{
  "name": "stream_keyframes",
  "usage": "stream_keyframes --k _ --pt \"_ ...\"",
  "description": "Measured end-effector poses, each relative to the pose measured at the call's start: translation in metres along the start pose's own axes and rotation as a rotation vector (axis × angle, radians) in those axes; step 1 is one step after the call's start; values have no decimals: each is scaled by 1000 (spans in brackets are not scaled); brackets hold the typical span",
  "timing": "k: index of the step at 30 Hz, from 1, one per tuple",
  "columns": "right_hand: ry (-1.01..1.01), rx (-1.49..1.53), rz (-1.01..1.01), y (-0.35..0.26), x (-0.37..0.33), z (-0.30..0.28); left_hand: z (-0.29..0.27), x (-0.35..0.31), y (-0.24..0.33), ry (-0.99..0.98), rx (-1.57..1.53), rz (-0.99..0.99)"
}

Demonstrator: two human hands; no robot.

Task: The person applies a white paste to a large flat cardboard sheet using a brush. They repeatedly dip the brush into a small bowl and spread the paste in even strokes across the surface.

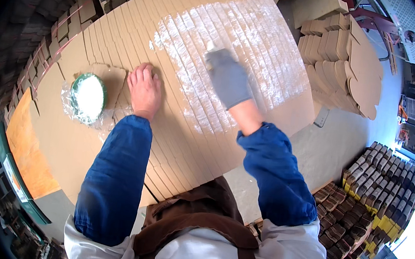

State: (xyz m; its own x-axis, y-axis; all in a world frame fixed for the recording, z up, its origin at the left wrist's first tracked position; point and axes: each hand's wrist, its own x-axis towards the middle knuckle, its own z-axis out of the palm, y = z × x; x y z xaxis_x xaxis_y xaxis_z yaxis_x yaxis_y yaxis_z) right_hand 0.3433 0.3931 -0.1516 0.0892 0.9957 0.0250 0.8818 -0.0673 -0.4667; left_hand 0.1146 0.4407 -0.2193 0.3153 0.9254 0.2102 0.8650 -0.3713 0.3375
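Overlapping cardboard sheets [164, 145] lie fanned out in narrow steps before me, with white paste [198, 31] smeared across their right part. My right hand [227, 78], in a grey glove, is closed over the pasted strips. A small pale end pokes out at its fingertips; the rest of what it grips is hidden. My bare left hand [144, 89] rests on the unpasted cardboard, its fingers slightly bent and holding nothing. To its left stands a round green tub [103, 89] of white paste, wrapped in clear plastic, on a torn cardboard piece [116, 80].
Stacked cut cardboard pieces [348, 63] stand beyond the right edge of the sheets. Further bundles [386, 175] sit on the floor at the lower right. Tall cardboard piles [37, 49] line the left side. An orange-brown board [29, 145] shows at the table's left edge.
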Motion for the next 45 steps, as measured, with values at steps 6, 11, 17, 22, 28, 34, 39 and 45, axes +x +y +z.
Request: stream_keyframes --k 6,11,17,22,28,34,39,45 --pt "102 -84 162 78 41 -14 -5 -1 3 -30 -17 14" --pt "235 169 85 88 0 -21 -2 -2 -1 -36 -5 -9" --pt "136 70 171 91 23 -31 -4 -3 -1 -40 5 -6" --pt "120 -47 130 112 58 -27 -2 -1 6 -37 -11 4" --pt "30 19 52 84 87 -9 -7 -1 1 -23 4 6" --pt "62 -27 -1 96 124 -14 -3 -3 -1 -28 23 -12" --pt "142 -108 44 124 144 -31 0 5 5 -32 7 -12" --pt "106 58 66 90 99 -20 -2 4 8 -46 3 -19"
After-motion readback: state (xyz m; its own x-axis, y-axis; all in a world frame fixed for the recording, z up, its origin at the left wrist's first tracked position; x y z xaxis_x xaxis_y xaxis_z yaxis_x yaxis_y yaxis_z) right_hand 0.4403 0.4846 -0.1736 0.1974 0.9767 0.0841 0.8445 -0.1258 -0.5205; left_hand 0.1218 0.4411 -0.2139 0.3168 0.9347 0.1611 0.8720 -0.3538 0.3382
